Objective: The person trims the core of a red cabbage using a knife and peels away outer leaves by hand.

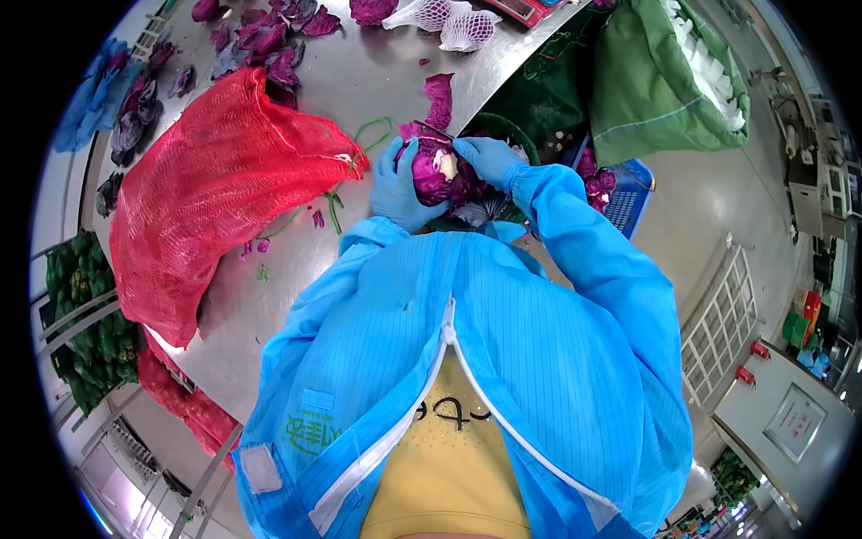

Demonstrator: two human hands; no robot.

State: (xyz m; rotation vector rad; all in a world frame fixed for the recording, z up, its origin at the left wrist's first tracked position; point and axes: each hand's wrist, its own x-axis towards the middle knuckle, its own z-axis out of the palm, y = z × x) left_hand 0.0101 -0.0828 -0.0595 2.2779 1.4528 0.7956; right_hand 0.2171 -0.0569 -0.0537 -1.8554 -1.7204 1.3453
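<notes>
A purple cabbage (431, 182), its pale cut stem end showing, rests in my gloved left hand (397, 190), whose fingers wrap its left side. My right hand (489, 162), also in a blue glove, is closed on a knife (435, 131) with a thin dark blade lying across the cabbage's top; its handle is hidden in the fist. A loose purple leaf (439, 99) sticks up just beyond the blade. Below my right hand, darker outer leaves (479, 211) show at the table edge.
A full red mesh sack (215, 180) lies left on the metal table (260, 314), near green string (334, 212). Purple leaves (269, 40) and white foam nets (469, 30) are at the back. A blue crate (631, 199) and green sack (642, 99) stand right.
</notes>
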